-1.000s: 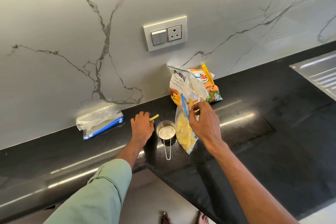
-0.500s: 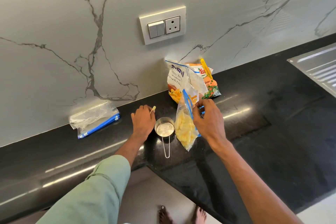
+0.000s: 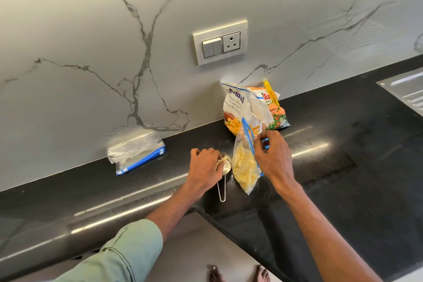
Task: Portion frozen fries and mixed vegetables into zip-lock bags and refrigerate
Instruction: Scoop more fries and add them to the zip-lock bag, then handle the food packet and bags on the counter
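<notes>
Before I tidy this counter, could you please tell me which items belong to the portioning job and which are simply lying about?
Job in hand: left hand pinching a fry; measuring cup; part-filled zip-lock bag held by right hand; fries packet; vegetable packet; spare bags.

Lying about: switch plate; sink drainboard.

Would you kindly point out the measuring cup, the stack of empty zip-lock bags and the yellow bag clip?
measuring cup (image 3: 227, 168): head view, inside of its steel bowl.
stack of empty zip-lock bags (image 3: 137, 151): head view, clear plastic at the middle.
yellow bag clip (image 3: 271, 93): head view, midway along its bar.
</notes>
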`<state>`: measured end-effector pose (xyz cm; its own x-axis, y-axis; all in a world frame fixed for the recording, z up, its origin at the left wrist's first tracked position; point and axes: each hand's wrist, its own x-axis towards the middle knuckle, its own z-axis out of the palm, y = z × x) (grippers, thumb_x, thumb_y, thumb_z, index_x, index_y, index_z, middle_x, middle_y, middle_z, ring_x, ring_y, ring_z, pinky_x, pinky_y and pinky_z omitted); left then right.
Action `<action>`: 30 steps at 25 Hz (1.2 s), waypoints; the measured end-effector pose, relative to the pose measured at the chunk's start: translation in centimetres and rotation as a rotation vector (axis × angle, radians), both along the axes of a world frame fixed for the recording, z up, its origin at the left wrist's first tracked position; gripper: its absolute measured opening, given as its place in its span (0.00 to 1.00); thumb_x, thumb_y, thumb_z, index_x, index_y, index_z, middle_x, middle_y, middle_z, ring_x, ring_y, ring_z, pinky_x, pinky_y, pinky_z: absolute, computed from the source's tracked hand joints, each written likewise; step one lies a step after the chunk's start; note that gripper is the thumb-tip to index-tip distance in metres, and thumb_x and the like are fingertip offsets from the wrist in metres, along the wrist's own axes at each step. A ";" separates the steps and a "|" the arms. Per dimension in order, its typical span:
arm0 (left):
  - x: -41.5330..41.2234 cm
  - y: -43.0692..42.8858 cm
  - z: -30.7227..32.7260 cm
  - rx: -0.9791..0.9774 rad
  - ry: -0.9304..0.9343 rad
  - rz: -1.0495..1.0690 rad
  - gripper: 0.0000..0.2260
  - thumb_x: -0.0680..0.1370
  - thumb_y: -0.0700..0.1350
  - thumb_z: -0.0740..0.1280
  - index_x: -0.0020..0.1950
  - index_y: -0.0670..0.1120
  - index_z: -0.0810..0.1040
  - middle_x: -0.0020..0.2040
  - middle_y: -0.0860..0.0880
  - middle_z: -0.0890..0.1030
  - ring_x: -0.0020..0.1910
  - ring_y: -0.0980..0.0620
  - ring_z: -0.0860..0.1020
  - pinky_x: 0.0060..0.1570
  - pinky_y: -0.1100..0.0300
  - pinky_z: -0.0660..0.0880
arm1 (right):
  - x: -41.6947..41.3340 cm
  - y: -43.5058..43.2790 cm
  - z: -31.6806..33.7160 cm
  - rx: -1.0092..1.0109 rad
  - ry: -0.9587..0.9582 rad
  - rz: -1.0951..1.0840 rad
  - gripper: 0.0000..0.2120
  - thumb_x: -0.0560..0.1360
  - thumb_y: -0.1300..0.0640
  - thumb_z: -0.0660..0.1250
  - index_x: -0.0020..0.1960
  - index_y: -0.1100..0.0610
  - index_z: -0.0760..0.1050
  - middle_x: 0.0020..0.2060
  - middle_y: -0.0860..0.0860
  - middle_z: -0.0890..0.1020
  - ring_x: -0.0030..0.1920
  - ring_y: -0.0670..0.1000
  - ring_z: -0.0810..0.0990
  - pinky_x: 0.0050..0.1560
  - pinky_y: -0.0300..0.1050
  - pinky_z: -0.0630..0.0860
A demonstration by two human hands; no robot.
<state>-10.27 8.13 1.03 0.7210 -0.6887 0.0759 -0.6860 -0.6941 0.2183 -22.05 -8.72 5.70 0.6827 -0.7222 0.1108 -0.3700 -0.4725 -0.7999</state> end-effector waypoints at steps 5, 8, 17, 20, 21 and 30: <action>-1.2 -2.5 6.7 -0.848 0.234 0.152 0.07 0.81 0.54 0.69 0.54 0.51 0.80 0.46 0.58 0.80 0.45 0.58 0.79 0.54 0.57 0.72 | -0.4 0.1 0.4 0.009 -0.021 0.016 0.04 0.81 0.54 0.69 0.51 0.53 0.76 0.51 0.49 0.79 0.46 0.46 0.80 0.47 0.45 0.80; -2.0 -5.7 10.8 -0.927 0.440 -0.074 0.06 0.82 0.48 0.70 0.56 0.47 0.79 0.49 0.53 0.80 0.46 0.54 0.80 0.43 0.57 0.79 | -0.4 0.2 0.5 0.095 -0.076 -0.024 0.04 0.81 0.54 0.69 0.48 0.53 0.76 0.47 0.49 0.79 0.44 0.43 0.79 0.43 0.39 0.74; -3.8 -7.0 8.3 -0.547 0.273 -0.218 0.07 0.81 0.52 0.68 0.54 0.50 0.75 0.50 0.56 0.78 0.41 0.58 0.77 0.42 0.55 0.78 | -1.4 -0.6 -0.8 0.276 -0.115 -0.055 0.02 0.83 0.52 0.68 0.52 0.50 0.77 0.50 0.50 0.81 0.48 0.51 0.83 0.47 0.50 0.82; -3.7 -6.4 8.1 -0.432 0.128 -0.236 0.07 0.78 0.51 0.70 0.53 0.50 0.79 0.50 0.56 0.78 0.41 0.59 0.74 0.41 0.58 0.76 | -1.3 -1.3 -1.0 0.357 -0.121 -0.077 0.04 0.83 0.49 0.67 0.50 0.48 0.78 0.48 0.54 0.83 0.46 0.53 0.85 0.43 0.51 0.84; -3.7 -6.3 8.2 -0.383 0.087 -0.246 0.08 0.77 0.51 0.72 0.53 0.49 0.81 0.51 0.55 0.78 0.44 0.58 0.75 0.42 0.56 0.78 | -1.3 -1.5 -1.0 0.363 -0.114 -0.080 0.05 0.83 0.49 0.67 0.50 0.48 0.79 0.48 0.54 0.83 0.45 0.52 0.85 0.43 0.51 0.84; -9.8 -3.6 7.1 -0.446 0.358 0.070 0.18 0.73 0.64 0.70 0.49 0.55 0.67 0.40 0.57 0.76 0.37 0.56 0.76 0.40 0.55 0.78 | -0.7 -1.7 -0.4 0.354 -0.111 -0.060 0.05 0.82 0.49 0.69 0.49 0.49 0.79 0.51 0.49 0.83 0.51 0.48 0.84 0.51 0.55 0.84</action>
